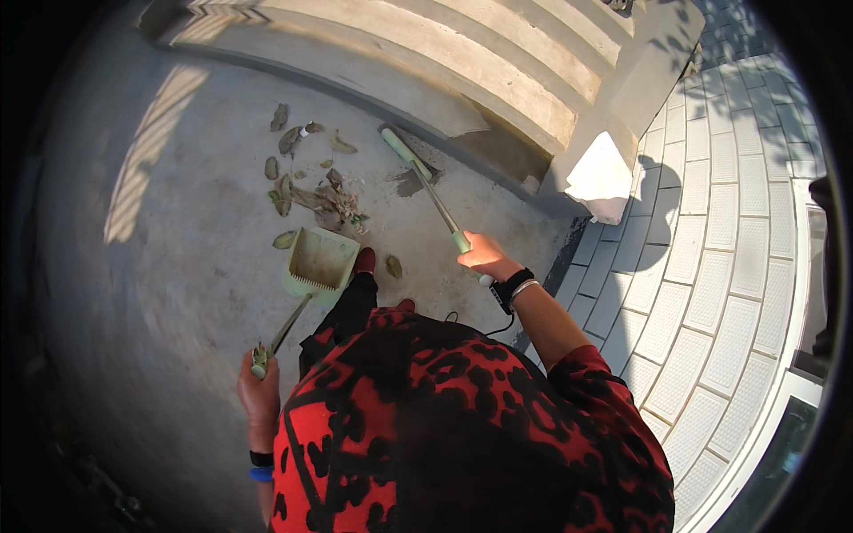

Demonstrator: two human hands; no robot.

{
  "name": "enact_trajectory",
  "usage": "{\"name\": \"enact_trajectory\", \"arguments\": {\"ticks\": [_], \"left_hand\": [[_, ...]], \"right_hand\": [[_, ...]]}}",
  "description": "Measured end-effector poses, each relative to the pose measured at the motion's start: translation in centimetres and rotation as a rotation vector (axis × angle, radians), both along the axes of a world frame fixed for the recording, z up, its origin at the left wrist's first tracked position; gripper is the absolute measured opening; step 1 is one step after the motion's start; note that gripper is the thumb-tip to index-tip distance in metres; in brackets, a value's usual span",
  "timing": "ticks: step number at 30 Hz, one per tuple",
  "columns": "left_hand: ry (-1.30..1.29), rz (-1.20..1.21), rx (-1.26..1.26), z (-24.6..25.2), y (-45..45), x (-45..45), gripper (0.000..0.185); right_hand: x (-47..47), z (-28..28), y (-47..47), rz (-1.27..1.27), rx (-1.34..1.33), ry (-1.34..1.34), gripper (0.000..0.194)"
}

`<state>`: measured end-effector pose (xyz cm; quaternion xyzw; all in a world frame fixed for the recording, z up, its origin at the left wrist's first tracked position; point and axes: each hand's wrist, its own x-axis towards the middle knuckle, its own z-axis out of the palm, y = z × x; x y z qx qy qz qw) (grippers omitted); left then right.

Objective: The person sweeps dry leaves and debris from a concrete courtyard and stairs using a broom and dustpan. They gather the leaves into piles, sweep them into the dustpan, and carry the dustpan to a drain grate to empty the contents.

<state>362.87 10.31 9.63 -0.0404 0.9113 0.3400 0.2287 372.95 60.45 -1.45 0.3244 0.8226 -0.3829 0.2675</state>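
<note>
At the lower left my left hand grips the top of the handle of a pale green long-handled dustpan, whose pan rests on the concrete floor beside my shoe. My right hand is closed around the green grip of a long-handled broom with a metal shaft. The broom's head lies on the floor near the base of the steps, by a dark wet-looking patch. Dry leaves and a small heap of debris lie just beyond the dustpan, to the left of the broom.
Curved concrete steps rise ahead. A white plastic bag sits at their right end. A single leaf lies near my red shoes. Textured paving tiles run along the right, past a dark floor edge.
</note>
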Motion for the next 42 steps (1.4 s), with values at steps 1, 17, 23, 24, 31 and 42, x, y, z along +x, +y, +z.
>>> {"name": "enact_trajectory", "arguments": {"ticks": [1,17,23,24,31,42], "left_hand": [[-0.062,0.037,-0.032,-0.1,-0.1,0.3,0.030],[0.084,-0.145,0.040,1.0,1.0,1.3,0.024],[0.078,-0.198,-0.033,3.6,0.6,4.2,0.025],[0.063,-0.197,-0.039,3.9,0.6,4.3,0.025],[0.090,-0.313,-0.104,3.3,0.3,2.0,0.028],[0.002,-0.360,-0.021,-2.2,-7.0,-4.0,0.025]], "right_hand": [[1.4,0.9,-0.2,-0.110,-0.130,0.068,0.034],[23.7,-1.6,-6.8,-0.375,-0.282,-0.007,0.044],[30.6,-3.7,-9.1,-0.544,-0.343,0.012,0.057],[31.7,-3.8,-9.5,-0.460,-0.221,-0.097,0.059],[34.9,-3.5,-14.5,-0.569,-0.193,0.063,0.055],[32.7,4.5,-22.9,-1.062,-0.399,0.040,0.051]]}}
